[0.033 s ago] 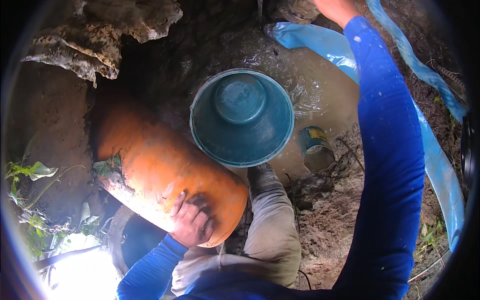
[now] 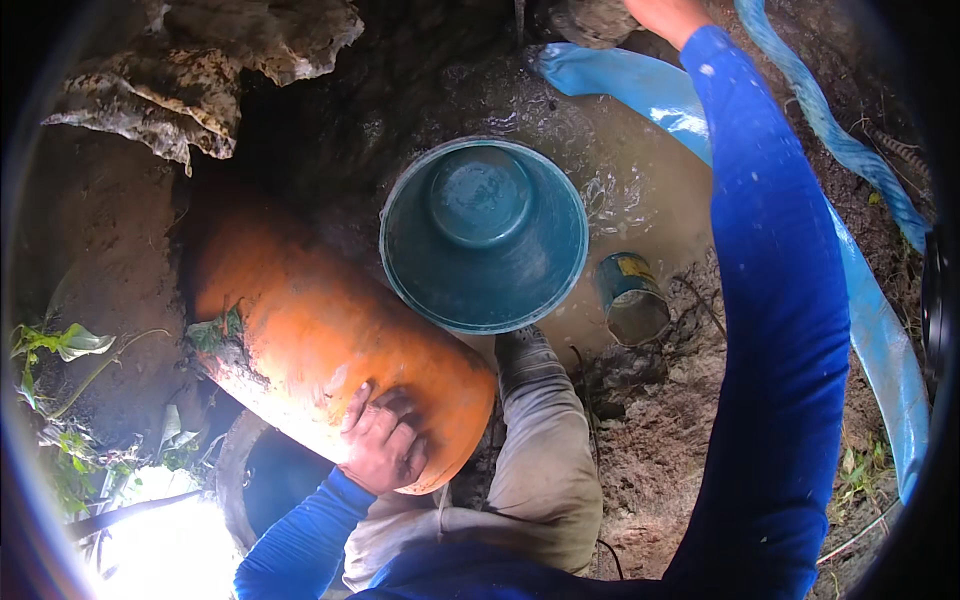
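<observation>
My left hand rests on top of a large orange cylinder, near its closer end. Its fingers are loosely bent and apart, with nothing in them. The cylinder lies slanted, streaked with dirt, its far end in shadow. My right arm reaches far forward, and only the wrist and back of my right hand show at the top edge; the fingers are out of the picture. Beside that hand are a muddy lump and a flat light-blue hose. A green plastic tub stands between my hands, with nothing visible inside.
Muddy water lies around the tub. A small dented can stands at its right. Another twisted blue hose runs along the right. Ragged rock juts in at upper left, above leafy plants. Bright light glares at lower left.
My right forearm and wrist have shifted slightly to the left. The water beside the tub ripples differently. My left hand, the orange cylinder and the tub stay in place.
</observation>
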Available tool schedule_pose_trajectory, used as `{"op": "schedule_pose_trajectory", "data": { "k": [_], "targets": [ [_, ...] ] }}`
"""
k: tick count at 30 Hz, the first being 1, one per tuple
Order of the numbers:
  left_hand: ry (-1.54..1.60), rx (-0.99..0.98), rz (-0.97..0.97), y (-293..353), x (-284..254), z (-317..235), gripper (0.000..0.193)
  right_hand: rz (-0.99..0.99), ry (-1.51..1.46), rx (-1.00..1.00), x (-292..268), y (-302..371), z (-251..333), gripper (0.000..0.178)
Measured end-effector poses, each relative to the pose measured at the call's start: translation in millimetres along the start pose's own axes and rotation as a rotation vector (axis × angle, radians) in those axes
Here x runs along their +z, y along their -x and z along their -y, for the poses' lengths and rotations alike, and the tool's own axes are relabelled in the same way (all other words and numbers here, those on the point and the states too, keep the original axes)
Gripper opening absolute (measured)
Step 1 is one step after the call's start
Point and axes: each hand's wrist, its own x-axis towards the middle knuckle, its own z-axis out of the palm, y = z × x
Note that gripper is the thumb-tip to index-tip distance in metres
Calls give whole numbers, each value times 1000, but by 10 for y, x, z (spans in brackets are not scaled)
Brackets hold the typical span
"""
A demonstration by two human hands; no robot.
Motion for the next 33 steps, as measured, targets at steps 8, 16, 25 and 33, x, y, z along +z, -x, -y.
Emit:
{"op": "schedule_pose_trajectory", "data": {
  "k": [8, 16, 25, 33],
  "targets": [
    [-12, 8, -10, -42, 9, -2, 21, 67, -46, 204, 32, 133, 218, 52],
    [-3, -11, 3, 13, 37, 12, 25, -293, -42, 173, -451, 730, 826, 54],
    [-9, -2, 31, -50, -40, -43, 33, -70, 162, 913, -413, 5063, 1294, 18],
    [-129, 31, 70, -93, -30, -80, 28, 348, 319, 1066, -280, 6207, 2102, 48]
  ]
}}
